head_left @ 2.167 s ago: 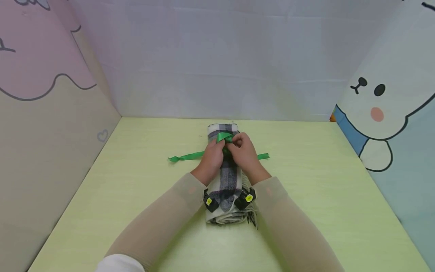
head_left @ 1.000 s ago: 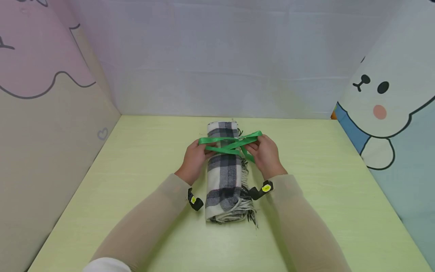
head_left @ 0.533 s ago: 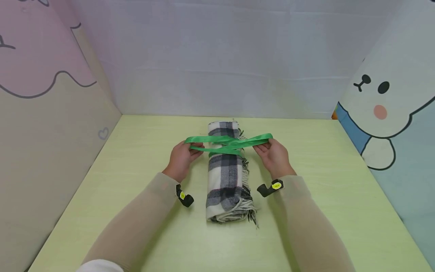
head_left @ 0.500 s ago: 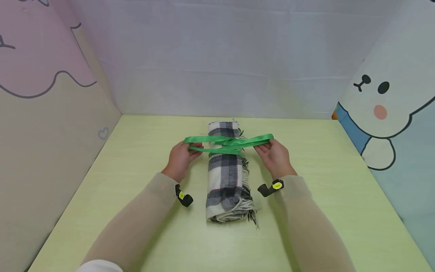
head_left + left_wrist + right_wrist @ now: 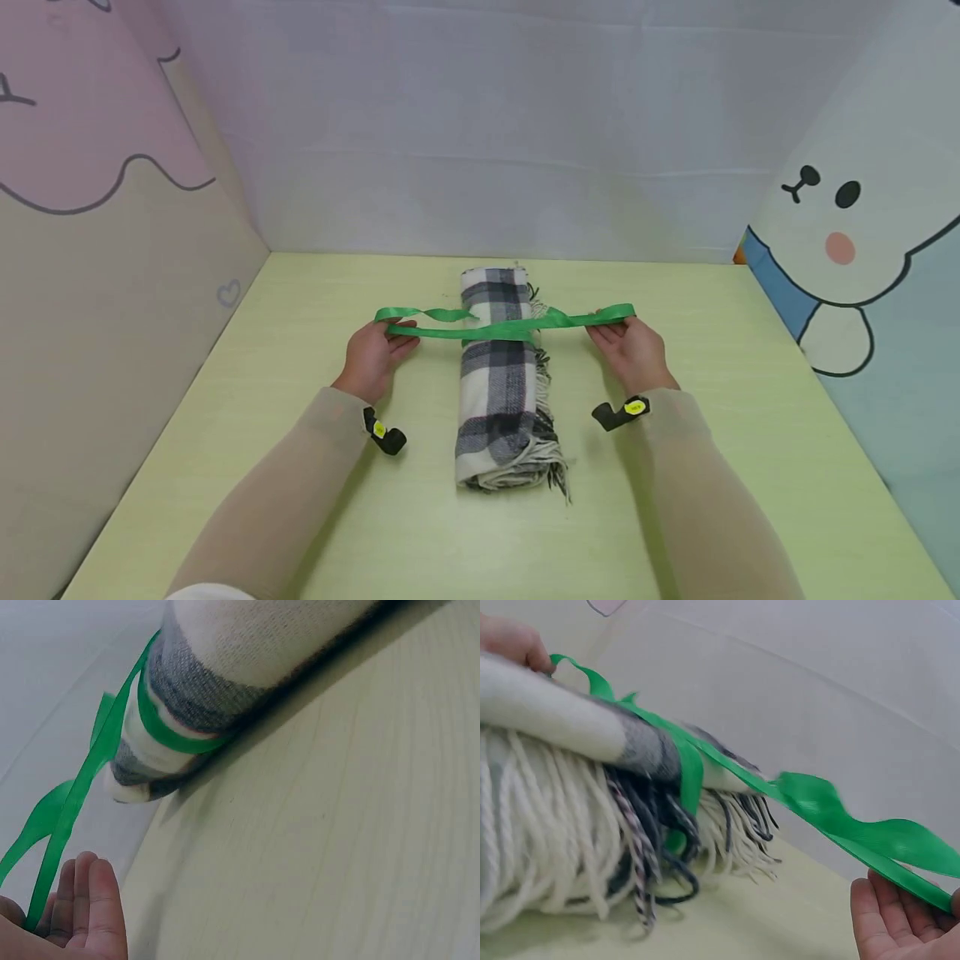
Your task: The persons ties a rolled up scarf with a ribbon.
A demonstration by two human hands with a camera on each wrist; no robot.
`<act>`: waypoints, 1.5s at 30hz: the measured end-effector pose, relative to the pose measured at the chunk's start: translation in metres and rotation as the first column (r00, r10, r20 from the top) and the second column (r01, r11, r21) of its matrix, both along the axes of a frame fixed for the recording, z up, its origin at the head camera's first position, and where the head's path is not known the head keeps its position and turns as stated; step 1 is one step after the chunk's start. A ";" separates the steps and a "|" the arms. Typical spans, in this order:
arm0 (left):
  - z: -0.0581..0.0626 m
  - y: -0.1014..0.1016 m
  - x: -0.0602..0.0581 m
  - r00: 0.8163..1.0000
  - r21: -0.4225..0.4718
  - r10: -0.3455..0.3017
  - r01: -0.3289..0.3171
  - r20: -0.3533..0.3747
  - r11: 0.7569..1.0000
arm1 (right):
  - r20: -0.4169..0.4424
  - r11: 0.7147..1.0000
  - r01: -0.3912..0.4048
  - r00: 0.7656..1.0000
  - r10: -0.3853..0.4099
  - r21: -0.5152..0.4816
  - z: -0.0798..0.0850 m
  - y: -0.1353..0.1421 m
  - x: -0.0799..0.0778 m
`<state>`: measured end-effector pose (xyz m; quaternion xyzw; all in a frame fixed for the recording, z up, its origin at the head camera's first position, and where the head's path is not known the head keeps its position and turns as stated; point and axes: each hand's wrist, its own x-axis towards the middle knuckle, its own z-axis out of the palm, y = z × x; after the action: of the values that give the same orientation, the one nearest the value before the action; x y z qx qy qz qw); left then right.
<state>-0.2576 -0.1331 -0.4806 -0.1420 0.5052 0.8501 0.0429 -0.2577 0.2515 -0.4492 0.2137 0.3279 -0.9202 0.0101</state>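
A rolled plaid scarf (image 5: pixel 495 392), white and dark grey with fringe along its right side, lies lengthwise on the table. A green ribbon (image 5: pixel 502 331) wraps round its upper part and stretches out to both sides. On the left, my left hand (image 5: pixel 369 358) pinches one end between thumb and forefinger, the other fingers extended, as the left wrist view shows. My right hand (image 5: pixel 637 354) grips the other end out to the right, palm up in the right wrist view. Each side has a free tail of ribbon (image 5: pixel 900 840) running back from the hand toward the roll.
The pale yellow table (image 5: pixel 405 533) extends around the scarf to a light back wall (image 5: pixel 480 133). Cartoon-printed panels (image 5: pixel 847 200) stand at the sides. A small black wrist camera (image 5: pixel 386 435) sits at each sleeve cuff.
Both hands have moved from close together over the roll outward to either side, drawing the ribbon. The loops over the scarf have shrunk and tails have slipped out. The scarf stays put.
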 end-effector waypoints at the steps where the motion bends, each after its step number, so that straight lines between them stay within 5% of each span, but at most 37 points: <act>1: 0.000 -0.003 0.000 1.000 0.003 0.004 -0.004 0.007 1.000 | 0.005 1.000 0.008 1.000 -0.008 -0.003 -0.001 0.003 0.000; 22: 0.003 -0.056 -0.002 0.993 0.108 0.059 -0.071 0.104 0.992 | 0.052 0.993 0.060 0.997 -0.055 -0.098 -0.003 0.050 0.007; 34: 0.010 -0.087 0.001 0.979 0.233 0.136 -0.169 0.148 0.958 | 0.101 0.974 0.154 0.985 -0.138 -0.164 -0.003 0.072 0.008; 42: 0.007 -0.108 0.003 0.968 0.195 0.185 -0.217 0.171 0.957 | 0.142 0.990 0.119 0.981 -0.129 0.076 -0.005 0.090 0.014; 45: 0.004 -0.115 0.005 0.967 0.168 0.191 -0.218 0.166 0.961 | 0.124 0.969 0.077 0.986 -0.109 0.234 -0.006 0.094 0.015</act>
<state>-0.2521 -0.2479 -0.4761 -0.2518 0.4020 0.8803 0.0050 -0.2429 0.3457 -0.4549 0.2908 0.4198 -0.8591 -0.0356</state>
